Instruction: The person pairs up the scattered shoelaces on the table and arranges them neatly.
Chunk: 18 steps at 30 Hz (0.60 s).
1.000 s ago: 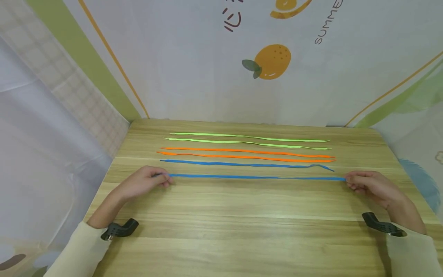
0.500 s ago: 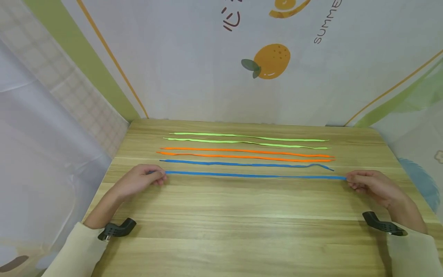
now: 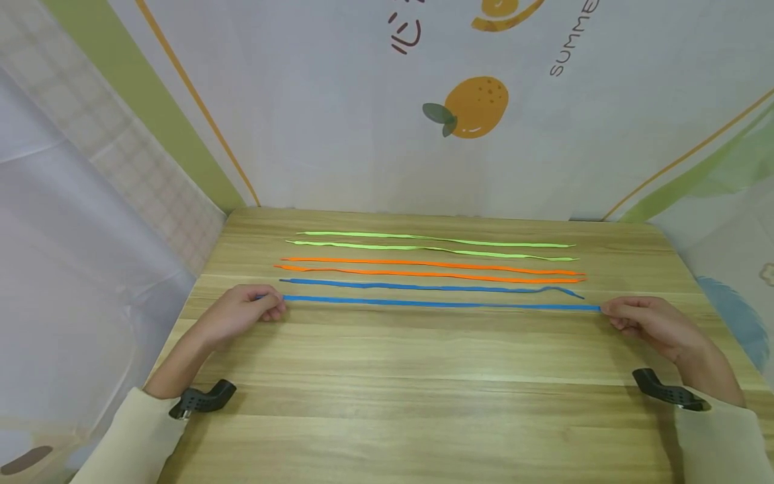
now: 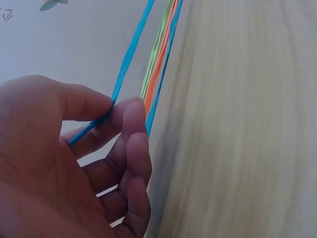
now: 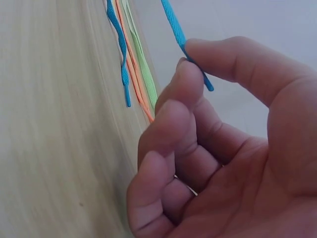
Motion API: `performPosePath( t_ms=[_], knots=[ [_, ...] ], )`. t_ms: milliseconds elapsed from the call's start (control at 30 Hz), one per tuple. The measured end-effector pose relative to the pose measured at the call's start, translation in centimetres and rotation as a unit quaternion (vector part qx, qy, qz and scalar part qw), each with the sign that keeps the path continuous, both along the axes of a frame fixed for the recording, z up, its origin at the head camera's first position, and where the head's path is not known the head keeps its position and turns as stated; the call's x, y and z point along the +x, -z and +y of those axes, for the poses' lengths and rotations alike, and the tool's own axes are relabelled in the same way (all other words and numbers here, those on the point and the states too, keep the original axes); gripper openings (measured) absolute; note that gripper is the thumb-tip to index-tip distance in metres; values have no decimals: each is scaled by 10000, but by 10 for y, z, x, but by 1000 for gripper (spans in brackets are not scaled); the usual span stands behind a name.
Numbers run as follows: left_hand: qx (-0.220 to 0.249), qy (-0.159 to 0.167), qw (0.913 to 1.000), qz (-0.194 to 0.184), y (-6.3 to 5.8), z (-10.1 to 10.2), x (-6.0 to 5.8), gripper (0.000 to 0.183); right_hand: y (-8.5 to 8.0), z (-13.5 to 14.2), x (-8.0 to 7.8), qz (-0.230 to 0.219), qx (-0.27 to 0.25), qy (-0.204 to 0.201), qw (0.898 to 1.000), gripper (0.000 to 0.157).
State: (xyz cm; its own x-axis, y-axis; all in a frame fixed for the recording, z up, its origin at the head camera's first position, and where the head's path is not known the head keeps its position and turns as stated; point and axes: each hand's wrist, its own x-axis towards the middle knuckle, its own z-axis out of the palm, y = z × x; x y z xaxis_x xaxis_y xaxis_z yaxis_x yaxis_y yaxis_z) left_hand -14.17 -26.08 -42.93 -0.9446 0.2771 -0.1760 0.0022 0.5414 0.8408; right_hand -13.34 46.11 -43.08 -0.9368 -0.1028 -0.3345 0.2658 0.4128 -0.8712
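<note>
A blue shoelace [image 3: 423, 304] is stretched straight between my two hands, in front of the row of other laces. My left hand [image 3: 244, 310] pinches one end between thumb and forefinger; in the left wrist view its tip [image 4: 81, 135] pokes out past the thumb. At the other end my right hand [image 3: 656, 326] pinches the lace, and the plastic tip [image 5: 209, 85] shows below the thumb in the right wrist view. Just behind lies a second blue shoelace [image 3: 399, 287], its right end bent. Both wrist views show the held lace apart from the wooden surface.
Two orange shoelaces [image 3: 423, 274] and two light green shoelaces [image 3: 381, 246] lie roughly parallel farther back on the wooden table [image 3: 411, 410]. A white printed curtain [image 3: 338, 134] hangs right behind the table's far edge. Each wrist carries a black camera mount [image 3: 205, 399].
My left hand has shifted left and slightly away from me. The held blue lace has moved slightly toward the other laces and looks tauter. The laces on the table stay put.
</note>
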Motion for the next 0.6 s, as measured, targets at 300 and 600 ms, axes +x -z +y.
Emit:
performPosePath(
  t_ms=[300, 600],
  knots=[
    [-134, -102, 9998, 84, -1, -3, -3, 24, 0, 2, 1, -17, -69, -8, 10000, 30],
    [-555, -111, 9983, 139, -4, -1, -5, 24, 1, 3, -2, 146, 42, -121, 9998, 30]
  ],
)
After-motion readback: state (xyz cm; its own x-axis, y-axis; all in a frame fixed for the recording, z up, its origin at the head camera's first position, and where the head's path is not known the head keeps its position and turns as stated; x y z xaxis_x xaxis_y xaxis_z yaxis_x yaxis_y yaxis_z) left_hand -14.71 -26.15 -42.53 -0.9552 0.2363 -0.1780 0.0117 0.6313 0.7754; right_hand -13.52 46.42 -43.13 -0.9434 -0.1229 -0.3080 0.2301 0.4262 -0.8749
